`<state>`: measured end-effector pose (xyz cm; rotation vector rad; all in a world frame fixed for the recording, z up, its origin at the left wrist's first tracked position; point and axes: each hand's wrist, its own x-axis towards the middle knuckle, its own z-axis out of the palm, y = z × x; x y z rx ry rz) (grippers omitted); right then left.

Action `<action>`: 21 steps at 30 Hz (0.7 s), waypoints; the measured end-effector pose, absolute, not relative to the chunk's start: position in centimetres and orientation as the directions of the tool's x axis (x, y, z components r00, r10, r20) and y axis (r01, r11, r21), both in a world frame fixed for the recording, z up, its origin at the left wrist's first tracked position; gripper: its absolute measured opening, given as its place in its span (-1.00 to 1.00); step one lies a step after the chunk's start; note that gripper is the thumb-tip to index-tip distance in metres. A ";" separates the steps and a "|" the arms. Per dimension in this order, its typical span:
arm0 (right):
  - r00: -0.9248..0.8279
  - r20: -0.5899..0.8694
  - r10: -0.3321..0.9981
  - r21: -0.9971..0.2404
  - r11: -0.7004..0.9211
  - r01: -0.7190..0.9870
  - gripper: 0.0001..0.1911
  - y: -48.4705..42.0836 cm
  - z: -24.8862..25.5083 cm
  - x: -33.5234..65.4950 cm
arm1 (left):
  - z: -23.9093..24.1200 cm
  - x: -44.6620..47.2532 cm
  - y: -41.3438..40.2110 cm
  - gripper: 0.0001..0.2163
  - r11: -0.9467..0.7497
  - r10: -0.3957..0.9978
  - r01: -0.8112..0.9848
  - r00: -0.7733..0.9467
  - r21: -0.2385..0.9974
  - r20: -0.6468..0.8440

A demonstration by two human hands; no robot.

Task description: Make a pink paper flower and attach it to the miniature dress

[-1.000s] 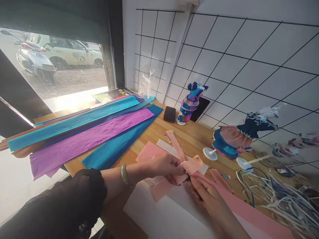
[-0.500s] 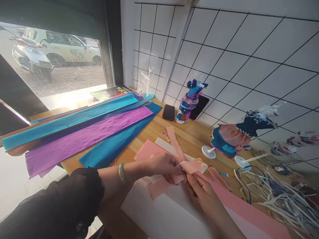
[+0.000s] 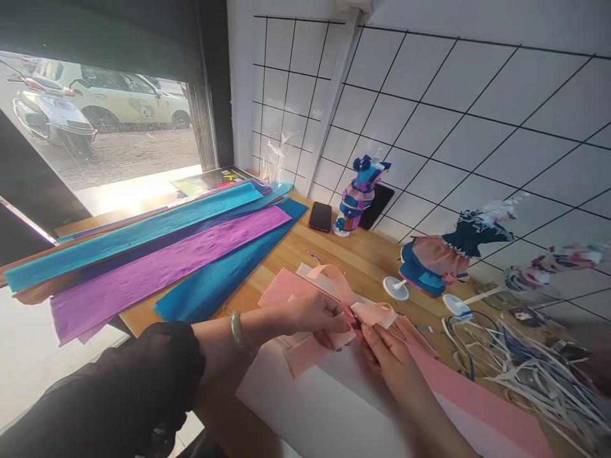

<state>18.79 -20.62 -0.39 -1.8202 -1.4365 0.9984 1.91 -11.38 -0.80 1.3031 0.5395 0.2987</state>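
My left hand [image 3: 317, 316], with a green bangle on its wrist, pinches a narrow pink paper strip [image 3: 334, 280] that curls up and back over the table. My right hand [image 3: 389, 356] meets it from the right, fingers closed on the folded end of the same pink strip [image 3: 377, 313]. Both hands work just above a white sheet [image 3: 310, 407] and loose pink paper pieces [image 3: 286, 289].
Long crepe paper sheets in teal [image 3: 138, 232], purple [image 3: 162, 267] and blue [image 3: 224, 273] lie at the left. A black phone [image 3: 320, 216], small paper-dressed figurines [image 3: 358, 191] [image 3: 439, 257] and a heap of paper trimmings [image 3: 520, 369] are along the gridded wall on the wooden table [image 3: 281, 254].
The far end of the pink strip has lifted and curled into an arc. Both hands stay pinched together at the fold, and the view has shifted slightly.
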 end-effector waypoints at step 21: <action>0.115 -0.123 0.986 -0.919 -0.157 0.362 -0.60 -22.2 2.0 14.9 | -0.5 1.7 -11.2 -0.67 0.397 0.696 -0.209 0.703 0.894 -0.145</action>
